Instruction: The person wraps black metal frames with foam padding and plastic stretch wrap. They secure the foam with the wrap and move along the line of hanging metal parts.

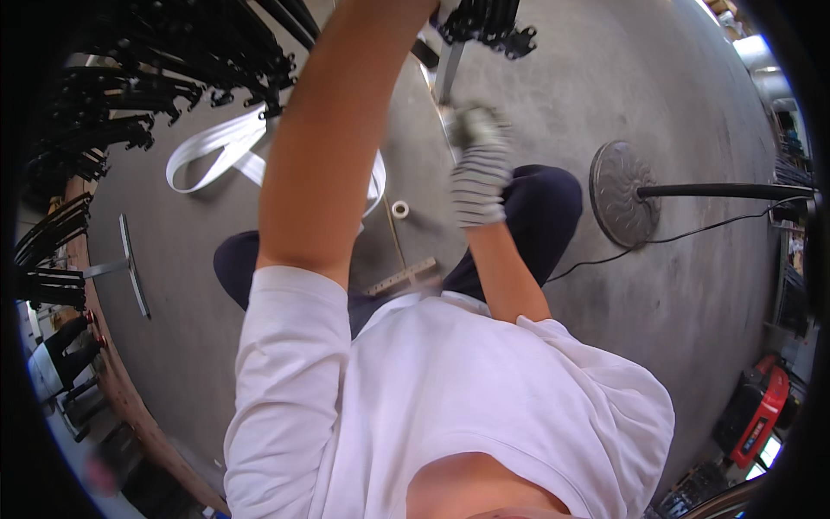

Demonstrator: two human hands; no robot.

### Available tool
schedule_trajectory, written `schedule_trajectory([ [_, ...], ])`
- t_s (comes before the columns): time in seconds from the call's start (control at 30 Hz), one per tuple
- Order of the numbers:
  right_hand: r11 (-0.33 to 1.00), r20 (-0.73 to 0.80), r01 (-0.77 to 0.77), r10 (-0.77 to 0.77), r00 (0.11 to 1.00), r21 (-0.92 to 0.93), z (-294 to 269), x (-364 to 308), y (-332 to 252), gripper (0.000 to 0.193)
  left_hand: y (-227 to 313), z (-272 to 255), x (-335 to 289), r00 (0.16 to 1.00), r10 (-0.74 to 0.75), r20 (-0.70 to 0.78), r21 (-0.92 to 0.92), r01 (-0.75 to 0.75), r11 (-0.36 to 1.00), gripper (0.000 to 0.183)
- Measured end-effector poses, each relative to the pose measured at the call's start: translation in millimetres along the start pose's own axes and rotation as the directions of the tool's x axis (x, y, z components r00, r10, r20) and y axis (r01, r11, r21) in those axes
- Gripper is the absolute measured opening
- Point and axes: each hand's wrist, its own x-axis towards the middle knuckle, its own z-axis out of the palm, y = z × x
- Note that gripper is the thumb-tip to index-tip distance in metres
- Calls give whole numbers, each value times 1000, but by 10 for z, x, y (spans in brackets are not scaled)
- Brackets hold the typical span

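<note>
My left arm stretches up past the top edge, so my left hand point(444, 10) is almost wholly cut off; only a pale sliver shows beside a cluster of black metal parts point(488, 24). In a grey-and-white striped knit glove, my right hand point(482, 160) hovers above my right knee. Motion smears its fingers, which look curled, and I cannot tell whether they hold anything. Close to those fingers is a grey metal bar point(448, 73) that runs down from under the black parts. A loop of white strap point(207, 160) lies on the floor beyond my left forearm.
Rows of black metal parts point(181, 52) crowd the upper left. Between my legs are a tape roll point(400, 209) and a perforated metal bar point(403, 277). A round stand base point(624, 194) with a pole and cable is at right. A red-and-black machine point(761, 411) stands lower right.
</note>
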Motion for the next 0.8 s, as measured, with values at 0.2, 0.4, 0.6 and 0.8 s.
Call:
schedule_trajectory([
  [0.2,-70,-370,-390,506,779,-918,-528,-143,1978,45,-56,-85,-197,999,30,-17,29,-30,999,59],
  [0.4,-85,-432,-478,585,686,-874,-1328,-200,2964,59,-139,-114,-236,997,70,28,57,-72,996,65],
  [0.6,20,-123,-156,519,846,-988,-1184,48,2775,46,-207,-193,-193,993,114,34,91,-117,989,72],
  [0.8,607,12,-144,247,969,-782,-398,311,1714,56,-102,-168,-2,964,264,-25,161,-256,953,78],
])
